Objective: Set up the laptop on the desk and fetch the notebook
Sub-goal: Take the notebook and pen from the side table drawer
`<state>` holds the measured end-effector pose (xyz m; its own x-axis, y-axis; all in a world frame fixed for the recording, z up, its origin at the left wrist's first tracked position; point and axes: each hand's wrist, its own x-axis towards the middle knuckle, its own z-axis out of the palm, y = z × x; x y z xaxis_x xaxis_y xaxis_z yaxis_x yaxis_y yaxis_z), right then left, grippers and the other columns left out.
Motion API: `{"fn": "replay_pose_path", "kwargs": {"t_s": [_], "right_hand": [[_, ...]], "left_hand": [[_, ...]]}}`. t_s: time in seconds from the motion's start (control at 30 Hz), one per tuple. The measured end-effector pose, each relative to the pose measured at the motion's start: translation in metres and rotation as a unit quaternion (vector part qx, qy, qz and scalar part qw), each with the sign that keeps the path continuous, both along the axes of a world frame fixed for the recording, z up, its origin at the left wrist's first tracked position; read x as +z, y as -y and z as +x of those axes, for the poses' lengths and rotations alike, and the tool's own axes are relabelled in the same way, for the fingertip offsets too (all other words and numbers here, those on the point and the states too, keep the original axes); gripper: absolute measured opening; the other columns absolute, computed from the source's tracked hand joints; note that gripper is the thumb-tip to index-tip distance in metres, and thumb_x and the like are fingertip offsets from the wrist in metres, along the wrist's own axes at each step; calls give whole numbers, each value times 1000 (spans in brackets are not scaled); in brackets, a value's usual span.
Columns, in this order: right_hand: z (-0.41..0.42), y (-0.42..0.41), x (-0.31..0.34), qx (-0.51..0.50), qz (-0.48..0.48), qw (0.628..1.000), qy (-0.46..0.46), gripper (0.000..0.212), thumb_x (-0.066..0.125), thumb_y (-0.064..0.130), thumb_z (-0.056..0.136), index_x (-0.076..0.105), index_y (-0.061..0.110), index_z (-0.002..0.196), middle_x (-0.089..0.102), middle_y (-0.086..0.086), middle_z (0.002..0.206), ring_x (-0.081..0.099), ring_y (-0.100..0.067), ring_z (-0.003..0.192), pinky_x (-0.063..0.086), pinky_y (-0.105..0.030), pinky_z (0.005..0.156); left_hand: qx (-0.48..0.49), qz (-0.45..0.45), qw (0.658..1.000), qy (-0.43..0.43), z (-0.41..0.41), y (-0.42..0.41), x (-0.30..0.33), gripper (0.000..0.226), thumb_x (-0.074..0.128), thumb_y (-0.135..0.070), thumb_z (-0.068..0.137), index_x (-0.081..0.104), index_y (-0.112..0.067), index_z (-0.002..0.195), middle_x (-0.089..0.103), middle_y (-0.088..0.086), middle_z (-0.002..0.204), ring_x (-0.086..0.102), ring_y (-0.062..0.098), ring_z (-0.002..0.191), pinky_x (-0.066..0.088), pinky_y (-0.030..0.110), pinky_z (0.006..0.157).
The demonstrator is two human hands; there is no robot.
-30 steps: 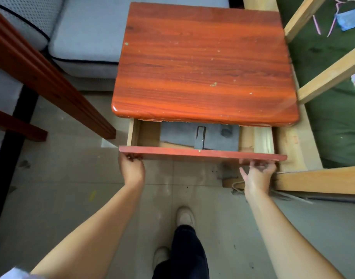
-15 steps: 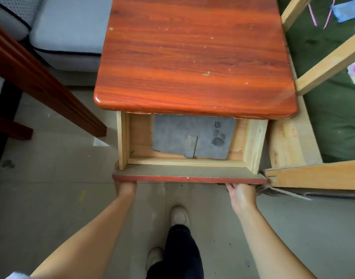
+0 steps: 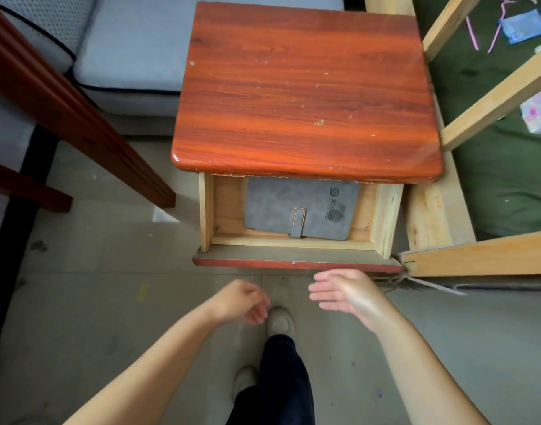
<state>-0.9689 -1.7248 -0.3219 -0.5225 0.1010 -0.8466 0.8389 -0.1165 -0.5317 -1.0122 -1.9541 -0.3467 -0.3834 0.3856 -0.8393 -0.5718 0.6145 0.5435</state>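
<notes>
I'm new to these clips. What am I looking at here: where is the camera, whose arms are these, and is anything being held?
There is no machine here. A person wears a wide-angle camera on the head, so you look forward and down along their own bare arms to their legs and shoes on the floor.

In front stands a small red-brown table with its drawer pulled out. Inside the drawer lies a grey notebook with a clasp strap, partly hidden under the tabletop. Nothing lies on the tabletop itself.

The left hand and the right hand hang in the air just in front of the drawer, both empty and touching nothing. The right hand is open, palm turned inward; the left has its fingers loosely curled.

A grey sofa stands at the upper left, and a pale wooden frame at the right. No laptop is in view.
</notes>
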Motion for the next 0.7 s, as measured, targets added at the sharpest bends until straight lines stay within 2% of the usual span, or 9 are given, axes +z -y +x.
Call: {"fn": "replay_pose_path", "kwargs": {"t_s": [0.07, 0.1, 0.17, 0.23, 0.33, 0.4, 0.47, 0.6, 0.7], "right_hand": [[-21, -5, 11, 6, 84, 992, -90, 28, 37, 9, 97, 62, 0, 104, 75, -4, 80, 73, -15, 72, 58, -23, 60], [-35, -12, 11, -16, 145, 981, -131, 27, 37, 9, 96, 62, 1, 104, 75, -6, 87, 71, -15, 77, 58, -25, 67], [-65, -27, 1, -29, 296, 942, -154, 28, 40, 10, 94, 57, 9, 115, 66, -9, 112, 64, -20, 99, 51, -32, 88], [-86, -40, -22, 10, 384, 918, -96, 37, 43, 16, 91, 49, 12, 127, 59, -9, 124, 57, -27, 110, 45, -37, 93], [-98, -39, -51, 51, 378, 924, -22, 36, 44, 26, 89, 49, 13, 121, 59, -10, 114, 59, -32, 97, 48, -40, 83], [-100, -37, -62, 25, 355, 934, -29, 33, 45, 28, 88, 50, 14, 117, 59, -10, 114, 59, -32, 95, 47, -40, 80], [-100, -38, -62, -19, 311, 949, -50, 31, 46, 28, 87, 52, 14, 113, 61, -9, 112, 60, -30, 93, 47, -38, 77], [-97, -42, -49, -61, 296, 950, -80, 31, 49, 33, 87, 54, 10, 108, 62, -7, 95, 58, -25, 81, 46, -37, 70], [-91, -44, -33, -42, 336, 936, -94, 29, 46, 42, 88, 53, 14, 82, 48, 0, 67, 46, -18, 59, 32, -29, 51]], "left_hand": [[27, 50, 993, -105, -26, -11, 21, 36, 38, -8, 96, 64, -18, 73, 68, -5, 55, 63, 6, 48, 50, 18, 50], [82, 46, 982, -163, -43, -16, 26, 34, 39, -9, 94, 65, -19, 75, 68, -5, 59, 63, 8, 52, 52, 20, 54], [171, -41, 938, -297, -78, -23, 23, 23, 43, -9, 91, 65, -16, 90, 70, 2, 85, 65, 17, 75, 50, 28, 73], [190, -137, 907, -349, -101, -28, 9, 28, 46, -11, 90, 57, -10, 115, 62, 11, 115, 59, 26, 103, 44, 33, 87], [179, -142, 935, -273, -115, -39, -14, 37, 47, -15, 90, 46, -6, 126, 55, 18, 128, 54, 33, 114, 44, 36, 93], [199, -130, 937, -255, -117, -44, -22, 43, 49, -19, 89, 41, -6, 130, 53, 18, 130, 54, 34, 116, 46, 41, 98], [241, -111, 934, -238, -119, -45, -21, 50, 53, -23, 88, 38, -6, 133, 52, 15, 132, 53, 31, 117, 45, 39, 99], [288, -60, 939, -176, -125, -42, -7, 60, 58, -43, 87, 46, -4, 131, 55, 7, 118, 52, 21, 104, 39, 29, 86], [310, 1, 941, -135, -123, -41, 7, 46, 63, -44, 85, 55, -11, 115, 63, 7, 114, 62, 15, 86, 49, 24, 71]]}}
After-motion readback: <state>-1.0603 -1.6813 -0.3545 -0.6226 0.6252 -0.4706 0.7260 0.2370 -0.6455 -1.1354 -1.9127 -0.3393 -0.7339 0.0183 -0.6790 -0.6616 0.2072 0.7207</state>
